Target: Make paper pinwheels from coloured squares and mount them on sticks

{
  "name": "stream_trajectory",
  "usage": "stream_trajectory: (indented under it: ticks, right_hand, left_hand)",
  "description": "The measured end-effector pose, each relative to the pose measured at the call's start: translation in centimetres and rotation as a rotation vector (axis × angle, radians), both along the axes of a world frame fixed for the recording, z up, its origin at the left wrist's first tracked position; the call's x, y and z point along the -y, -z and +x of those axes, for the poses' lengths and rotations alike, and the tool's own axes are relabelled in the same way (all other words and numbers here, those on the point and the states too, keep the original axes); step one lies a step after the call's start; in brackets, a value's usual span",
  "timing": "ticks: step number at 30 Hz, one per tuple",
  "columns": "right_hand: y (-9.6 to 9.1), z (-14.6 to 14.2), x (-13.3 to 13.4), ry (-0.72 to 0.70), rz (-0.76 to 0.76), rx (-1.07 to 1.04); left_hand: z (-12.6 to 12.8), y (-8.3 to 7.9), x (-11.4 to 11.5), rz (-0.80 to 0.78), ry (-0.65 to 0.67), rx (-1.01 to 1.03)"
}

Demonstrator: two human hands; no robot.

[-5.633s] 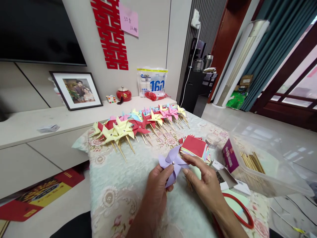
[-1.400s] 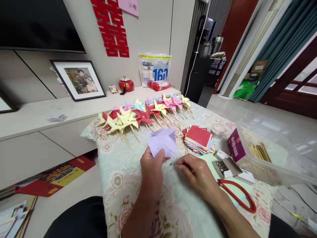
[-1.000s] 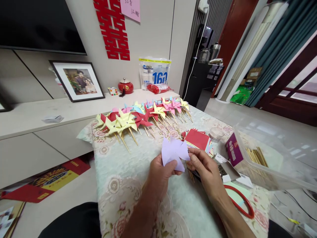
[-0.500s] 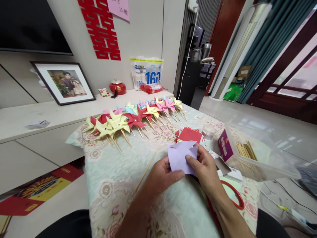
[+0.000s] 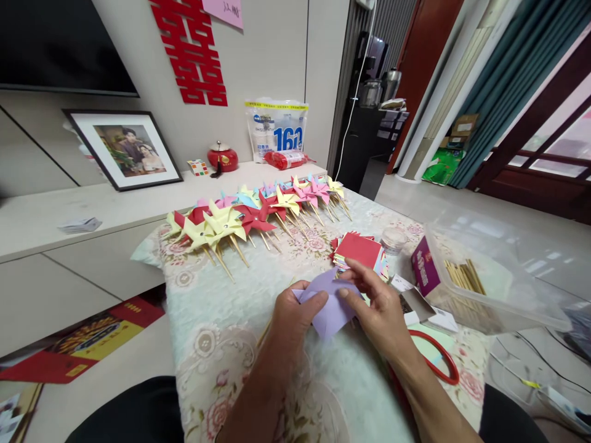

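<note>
A sheet of purple paper (image 5: 330, 317) with cut slits is held above the floral tablecloth, its flaps bent and pointed. My left hand (image 5: 292, 326) grips its left side, thumb on top and fingers underneath. My right hand (image 5: 382, 314) pinches the right side between thumb and fingers, the fingertips partly overlapping the paper. Just beyond the hands lies a stack of coloured paper squares (image 5: 357, 247), red on top. Red-handled scissors (image 5: 454, 371) rest partly under my right forearm. A thin stick lies mostly hidden behind my left hand.
Finished paper pinwheels (image 5: 225, 223) on sticks lie in rows along the table's far side. To the right, a clear plastic box (image 5: 524, 320) holds wooden sticks (image 5: 464, 277). Near it are a small open carton (image 5: 436, 325) and a round clear container (image 5: 394, 239).
The purple paper has turned so a corner points down, and its flaps are bent. My left thumb has moved onto its face; my right fingers have lifted. The view has shifted slightly.
</note>
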State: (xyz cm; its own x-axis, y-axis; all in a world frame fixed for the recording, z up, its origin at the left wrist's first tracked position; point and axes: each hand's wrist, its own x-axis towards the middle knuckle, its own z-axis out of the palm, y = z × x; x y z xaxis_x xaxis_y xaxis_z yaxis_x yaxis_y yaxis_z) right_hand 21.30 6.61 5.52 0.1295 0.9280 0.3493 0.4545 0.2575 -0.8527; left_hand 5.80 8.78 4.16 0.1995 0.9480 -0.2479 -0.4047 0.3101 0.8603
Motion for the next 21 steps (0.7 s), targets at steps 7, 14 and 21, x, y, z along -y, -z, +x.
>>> stream_trajectory:
  ticks: [7,14,21]
  right_hand:
    - [-0.88,-0.24,0.47,0.067,0.399,0.325]
    - [-0.55,-0.86,0.4,-0.198,0.384,0.371]
    - [-0.24,-0.72,0.28,-0.241,0.377,0.401]
  left_hand:
    - [-0.24,0.07,-0.57,-0.005,-0.191,0.02]
    - [-0.18,0.59,-0.84,0.012,-0.242,0.083]
    - [-0.35,0.02,-0.76,-0.011,-0.298,0.124]
